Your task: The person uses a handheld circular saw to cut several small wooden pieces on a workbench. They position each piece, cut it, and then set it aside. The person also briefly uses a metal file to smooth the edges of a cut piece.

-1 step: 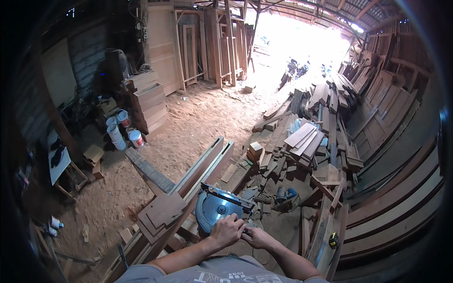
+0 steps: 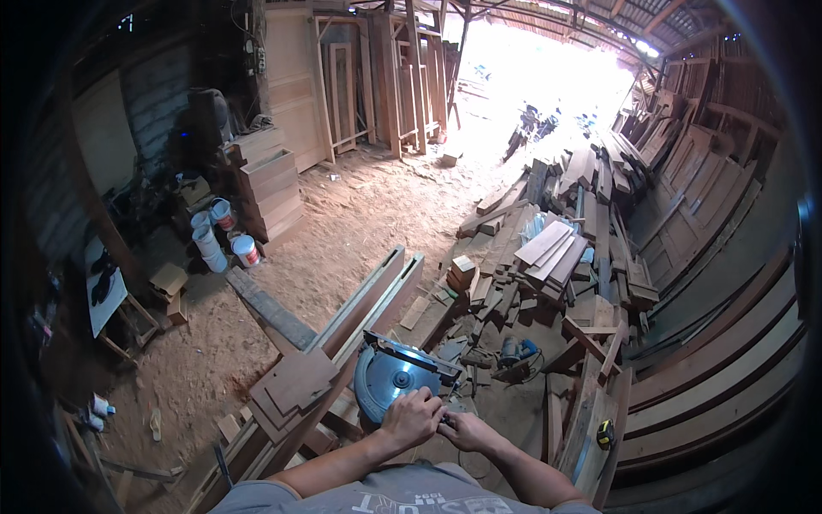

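Observation:
In front of my body is a circular saw [image 2: 402, 378], its round blade and guard tilted up to face me and its dark base plate along the far edge. My left hand [image 2: 413, 420] is closed at the saw's lower right, knuckles over the blade's near edge. Close beside it, my right hand [image 2: 470, 431] has its fingers curled round a small dark part, mostly hidden, next to the left fingertips. Just left of the saw, flat brown wooden panels [image 2: 293, 382] are stacked across long timber beams [image 2: 368, 300].
A blue-handled power tool [image 2: 517, 352] lies among offcuts to the right. Beyond it is a large pile of boards [image 2: 548, 248]. A yellow-and-black tape measure [image 2: 605, 435] rests on a plank at lower right. White buckets [image 2: 246, 250] and a wooden box [image 2: 272, 197] stand at left.

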Demonstrator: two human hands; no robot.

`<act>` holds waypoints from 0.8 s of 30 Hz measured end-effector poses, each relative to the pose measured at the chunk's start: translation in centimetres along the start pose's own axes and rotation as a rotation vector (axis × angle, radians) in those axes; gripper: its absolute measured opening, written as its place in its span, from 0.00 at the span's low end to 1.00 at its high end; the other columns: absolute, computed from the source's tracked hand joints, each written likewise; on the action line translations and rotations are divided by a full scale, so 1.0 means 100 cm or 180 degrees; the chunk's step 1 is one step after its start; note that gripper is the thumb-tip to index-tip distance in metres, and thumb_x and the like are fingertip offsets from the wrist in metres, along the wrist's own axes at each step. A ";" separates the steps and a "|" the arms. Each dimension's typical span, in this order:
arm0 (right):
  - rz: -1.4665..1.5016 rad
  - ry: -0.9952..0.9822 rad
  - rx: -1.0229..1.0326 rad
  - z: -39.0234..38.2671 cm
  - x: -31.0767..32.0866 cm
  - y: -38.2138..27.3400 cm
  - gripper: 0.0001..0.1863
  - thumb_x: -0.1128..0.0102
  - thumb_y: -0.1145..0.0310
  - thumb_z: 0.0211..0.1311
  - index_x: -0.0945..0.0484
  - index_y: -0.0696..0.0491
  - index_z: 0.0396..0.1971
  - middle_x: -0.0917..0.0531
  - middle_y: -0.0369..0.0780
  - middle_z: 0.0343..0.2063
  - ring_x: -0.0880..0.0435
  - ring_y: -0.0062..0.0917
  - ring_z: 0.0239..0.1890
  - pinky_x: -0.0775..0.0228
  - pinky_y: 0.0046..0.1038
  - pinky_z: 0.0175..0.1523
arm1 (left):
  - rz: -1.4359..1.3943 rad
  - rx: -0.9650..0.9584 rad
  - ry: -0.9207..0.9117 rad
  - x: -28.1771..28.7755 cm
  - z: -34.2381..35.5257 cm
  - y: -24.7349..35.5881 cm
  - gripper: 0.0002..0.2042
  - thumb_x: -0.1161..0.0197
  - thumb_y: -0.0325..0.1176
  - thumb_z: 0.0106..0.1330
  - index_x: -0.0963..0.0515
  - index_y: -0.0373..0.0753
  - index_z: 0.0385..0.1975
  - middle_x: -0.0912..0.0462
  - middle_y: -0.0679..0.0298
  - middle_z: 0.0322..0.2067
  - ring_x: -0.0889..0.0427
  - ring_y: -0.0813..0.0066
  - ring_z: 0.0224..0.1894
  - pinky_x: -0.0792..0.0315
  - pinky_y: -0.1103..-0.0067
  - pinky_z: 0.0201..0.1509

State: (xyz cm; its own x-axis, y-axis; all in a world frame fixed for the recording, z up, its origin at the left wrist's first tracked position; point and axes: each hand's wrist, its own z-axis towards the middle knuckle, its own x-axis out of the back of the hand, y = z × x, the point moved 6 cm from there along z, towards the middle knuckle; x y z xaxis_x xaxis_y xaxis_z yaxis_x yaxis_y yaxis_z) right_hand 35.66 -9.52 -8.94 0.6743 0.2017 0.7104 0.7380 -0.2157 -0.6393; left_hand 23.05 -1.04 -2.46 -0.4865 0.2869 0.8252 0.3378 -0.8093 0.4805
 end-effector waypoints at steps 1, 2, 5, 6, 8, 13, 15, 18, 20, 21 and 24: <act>-0.0150 0.0002 -0.0055 -0.003 0.008 -0.016 0.25 0.44 0.51 0.75 0.20 0.59 0.54 0.11 0.55 0.40 0.13 0.53 0.46 0.21 0.50 0.50 | -0.0008 0.0027 0.0016 0.001 -0.001 -0.001 0.11 0.37 0.43 0.72 0.15 0.43 0.36 0.20 0.60 0.37 0.16 0.58 0.39 0.24 0.64 0.45; -0.0311 0.0020 -0.0127 -0.007 0.012 -0.026 0.23 0.45 0.52 0.75 0.21 0.59 0.53 0.11 0.55 0.40 0.13 0.53 0.45 0.20 0.51 0.49 | -0.0022 0.0015 0.0041 0.001 0.000 -0.002 0.11 0.37 0.42 0.72 0.15 0.43 0.36 0.19 0.60 0.37 0.16 0.59 0.39 0.24 0.64 0.45; -0.0707 0.0805 -0.0187 -0.020 0.005 -0.037 0.16 0.46 0.57 0.77 0.20 0.56 0.47 0.13 0.53 0.40 0.12 0.51 0.39 0.19 0.47 0.45 | -0.0129 0.0022 0.0035 -0.001 -0.001 -0.004 0.10 0.36 0.42 0.71 0.15 0.43 0.35 0.19 0.61 0.37 0.15 0.59 0.39 0.23 0.64 0.44; -0.0848 0.0955 0.0057 -0.022 0.003 -0.035 0.19 0.46 0.57 0.77 0.24 0.59 0.51 0.14 0.51 0.35 0.11 0.47 0.39 0.19 0.45 0.42 | -0.0208 0.0036 0.0002 0.001 0.002 -0.004 0.10 0.36 0.42 0.71 0.14 0.43 0.35 0.19 0.61 0.38 0.15 0.59 0.39 0.23 0.64 0.44; -0.0181 0.0589 0.0273 -0.025 0.000 -0.024 0.19 0.47 0.55 0.79 0.24 0.58 0.50 0.14 0.46 0.35 0.13 0.40 0.34 0.19 0.41 0.38 | -0.0288 -0.0002 -0.0060 0.002 0.002 -0.003 0.10 0.35 0.42 0.71 0.14 0.43 0.35 0.19 0.61 0.37 0.15 0.59 0.39 0.23 0.64 0.44; 0.4623 -0.0868 -0.0995 -0.021 -0.049 0.004 0.20 0.49 0.49 0.82 0.24 0.53 0.46 0.20 0.34 0.33 0.26 0.19 0.25 0.31 0.22 0.27 | -0.0312 -0.0063 -0.0196 0.005 0.001 -0.009 0.10 0.35 0.42 0.71 0.13 0.44 0.36 0.18 0.60 0.38 0.15 0.58 0.40 0.22 0.64 0.46; 0.5712 -0.1508 -0.1052 -0.020 -0.069 -0.003 0.19 0.50 0.49 0.83 0.25 0.51 0.45 0.23 0.30 0.32 0.32 0.13 0.24 0.38 0.16 0.25 | -0.0369 -0.0015 -0.0337 0.008 0.000 -0.013 0.10 0.34 0.43 0.70 0.13 0.44 0.36 0.18 0.60 0.38 0.15 0.58 0.41 0.21 0.64 0.46; 0.6563 -0.1848 -0.0724 -0.016 -0.079 0.006 0.18 0.47 0.51 0.81 0.25 0.52 0.45 0.22 0.30 0.31 0.30 0.14 0.23 0.36 0.15 0.26 | -0.0472 0.0055 -0.0449 0.012 0.003 -0.006 0.10 0.34 0.43 0.70 0.12 0.44 0.36 0.17 0.61 0.39 0.14 0.58 0.42 0.21 0.64 0.46; 0.5181 -0.1257 -0.0586 -0.014 -0.076 0.022 0.17 0.45 0.53 0.80 0.24 0.53 0.45 0.20 0.33 0.31 0.25 0.19 0.25 0.30 0.20 0.28 | -0.0486 0.0015 -0.0440 0.011 0.007 -0.004 0.10 0.34 0.43 0.70 0.12 0.45 0.36 0.17 0.62 0.39 0.14 0.58 0.41 0.20 0.64 0.46; 0.3738 -0.0664 -0.0568 -0.013 -0.060 0.013 0.16 0.43 0.54 0.78 0.23 0.54 0.45 0.17 0.35 0.31 0.20 0.23 0.27 0.27 0.24 0.30 | -0.0447 -0.0009 -0.0416 0.011 0.002 -0.008 0.10 0.34 0.44 0.70 0.11 0.45 0.37 0.17 0.62 0.39 0.14 0.58 0.41 0.20 0.64 0.46; 0.0119 0.0984 0.0114 -0.021 -0.004 -0.047 0.16 0.38 0.59 0.73 0.21 0.57 0.46 0.14 0.52 0.36 0.13 0.47 0.38 0.21 0.43 0.44 | -0.0392 0.0088 -0.0426 0.016 0.002 -0.012 0.11 0.33 0.44 0.70 0.11 0.45 0.37 0.16 0.62 0.38 0.14 0.58 0.41 0.20 0.64 0.46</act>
State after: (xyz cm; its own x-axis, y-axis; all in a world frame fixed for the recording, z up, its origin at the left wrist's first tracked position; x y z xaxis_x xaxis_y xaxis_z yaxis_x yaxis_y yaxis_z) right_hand 31.90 -10.61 -5.61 0.6657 -0.1070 0.7385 0.7169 -0.1827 -0.6728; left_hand 22.04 0.48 -1.66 -0.4145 0.4501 0.7909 0.3053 -0.7500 0.5868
